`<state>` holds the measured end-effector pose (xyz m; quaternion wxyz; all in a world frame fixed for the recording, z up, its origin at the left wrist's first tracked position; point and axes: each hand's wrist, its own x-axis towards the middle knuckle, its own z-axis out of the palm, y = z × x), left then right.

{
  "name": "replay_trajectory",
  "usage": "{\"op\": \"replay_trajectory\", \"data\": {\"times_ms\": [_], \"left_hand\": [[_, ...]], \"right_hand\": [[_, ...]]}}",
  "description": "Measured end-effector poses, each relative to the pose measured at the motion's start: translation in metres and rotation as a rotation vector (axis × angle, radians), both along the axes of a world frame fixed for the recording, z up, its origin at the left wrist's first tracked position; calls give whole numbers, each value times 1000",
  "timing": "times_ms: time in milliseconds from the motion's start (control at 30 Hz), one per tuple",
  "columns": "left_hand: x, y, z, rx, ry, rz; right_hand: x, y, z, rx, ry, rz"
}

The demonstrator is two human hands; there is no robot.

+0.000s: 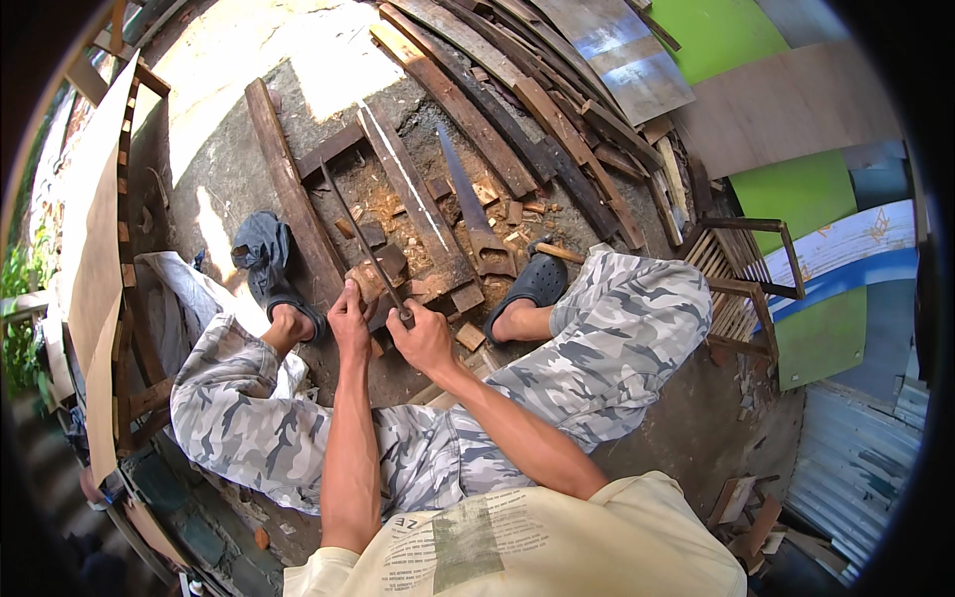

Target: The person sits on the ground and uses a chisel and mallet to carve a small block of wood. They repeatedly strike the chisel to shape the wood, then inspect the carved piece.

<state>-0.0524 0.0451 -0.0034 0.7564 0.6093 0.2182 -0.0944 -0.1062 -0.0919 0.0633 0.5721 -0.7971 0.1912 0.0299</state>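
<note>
My right hand (424, 338) is closed round the lower end of a long, thin, dark rod-shaped tool (363, 242), which slants away to the upper left. Just left of it, my left hand (351, 316) is closed, fingertips pinched together beside a small brown wood block (386, 267). What lies in that pinch, if anything, is hidden. Beyond my hands a plank with a white stripe (410, 184) lies lengthwise. To its right rests a handsaw (461, 184), blade pointing away. A wooden tool handle (559, 253) lies across my right clog.
A thick beam (288, 184) lies left of my hands. Wood offcuts (471, 336) and shavings litter the ground between my feet. Long boards (497, 149) are piled at the far right, near a slatted wooden frame (736, 274). A wooden panel (99, 289) stands on the left.
</note>
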Motion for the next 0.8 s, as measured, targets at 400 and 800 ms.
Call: {"op": "replay_trajectory", "data": {"times_ms": [400, 800], "left_hand": [[2, 1, 3, -12, 10, 22], [3, -4, 8, 33, 20, 37]], "right_hand": [[-4, -4, -6, 30, 194, 136], [-3, -2, -6, -5, 196, 148]]}}
